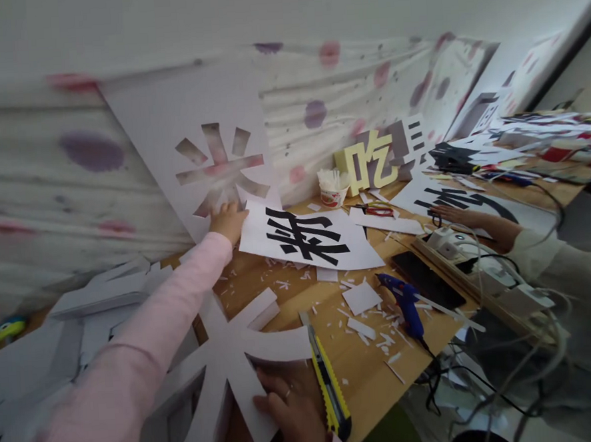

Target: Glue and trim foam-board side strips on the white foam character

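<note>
My left hand (227, 222), in a pink sleeve, reaches forward to the upper left corner of a white paper sheet (360, 254) printed with a bold black character. Its fingers are bent at that corner, which looks slightly raised. Behind it leans a white board (238, 101) with a character-shaped cutout. Close to me, my right hand (291, 408) grips a lower arm of a white foam-board character (228, 345) with raised side walls. A yellow utility knife (328, 382) lies just right of that hand, its blade pointing away.
A blue glue gun (405, 304), a dark phone (429, 279) and a power strip (483, 269) lie to the right. White scraps litter the wood table (356, 397). Behind are scissors (379, 209), a cup of sticks (334, 190) and yellow lettering (372, 163). A co-worker's hand (458, 216) touches another printed sheet.
</note>
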Action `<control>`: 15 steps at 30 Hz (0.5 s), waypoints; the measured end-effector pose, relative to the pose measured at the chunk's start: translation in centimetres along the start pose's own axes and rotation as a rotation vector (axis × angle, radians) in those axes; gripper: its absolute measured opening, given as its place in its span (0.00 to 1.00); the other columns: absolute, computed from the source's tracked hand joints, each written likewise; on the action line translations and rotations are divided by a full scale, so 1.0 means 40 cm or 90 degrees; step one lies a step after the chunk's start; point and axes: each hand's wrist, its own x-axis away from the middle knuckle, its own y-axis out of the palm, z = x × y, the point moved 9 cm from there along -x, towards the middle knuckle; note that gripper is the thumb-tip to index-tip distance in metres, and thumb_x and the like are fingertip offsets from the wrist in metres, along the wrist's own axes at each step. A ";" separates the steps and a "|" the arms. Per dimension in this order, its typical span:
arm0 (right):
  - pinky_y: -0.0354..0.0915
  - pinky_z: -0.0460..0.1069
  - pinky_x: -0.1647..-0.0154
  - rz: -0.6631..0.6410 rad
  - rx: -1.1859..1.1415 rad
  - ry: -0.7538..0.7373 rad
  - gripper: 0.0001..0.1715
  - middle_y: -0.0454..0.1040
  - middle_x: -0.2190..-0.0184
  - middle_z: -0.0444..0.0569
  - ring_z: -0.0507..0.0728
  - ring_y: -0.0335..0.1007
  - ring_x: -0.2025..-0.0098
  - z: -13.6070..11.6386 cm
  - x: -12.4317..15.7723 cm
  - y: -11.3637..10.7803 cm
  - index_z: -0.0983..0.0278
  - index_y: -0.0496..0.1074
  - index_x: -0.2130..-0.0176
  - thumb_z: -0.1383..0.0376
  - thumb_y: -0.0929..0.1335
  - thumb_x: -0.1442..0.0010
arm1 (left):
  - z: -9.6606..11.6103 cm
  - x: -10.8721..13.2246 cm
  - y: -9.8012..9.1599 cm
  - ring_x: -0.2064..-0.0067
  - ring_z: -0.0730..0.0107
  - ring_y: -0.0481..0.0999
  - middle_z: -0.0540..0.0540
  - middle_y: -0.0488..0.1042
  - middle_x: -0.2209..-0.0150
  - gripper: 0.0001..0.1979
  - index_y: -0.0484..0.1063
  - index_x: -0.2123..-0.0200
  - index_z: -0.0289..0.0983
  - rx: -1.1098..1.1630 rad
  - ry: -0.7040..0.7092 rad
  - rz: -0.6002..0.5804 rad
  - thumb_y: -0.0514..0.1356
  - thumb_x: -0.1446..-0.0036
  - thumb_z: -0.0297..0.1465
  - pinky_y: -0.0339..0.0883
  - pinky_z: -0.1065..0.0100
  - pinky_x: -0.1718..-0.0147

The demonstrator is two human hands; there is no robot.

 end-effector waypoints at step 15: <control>0.68 0.54 0.53 0.049 -0.042 0.031 0.30 0.73 0.47 0.52 0.63 0.72 0.50 -0.021 0.002 -0.046 0.58 0.66 0.57 0.69 0.70 0.63 | 0.014 0.241 0.040 0.71 0.64 0.73 0.47 0.76 0.74 0.14 0.72 0.76 0.39 0.155 -0.028 -0.116 0.60 0.45 0.41 0.62 0.66 0.70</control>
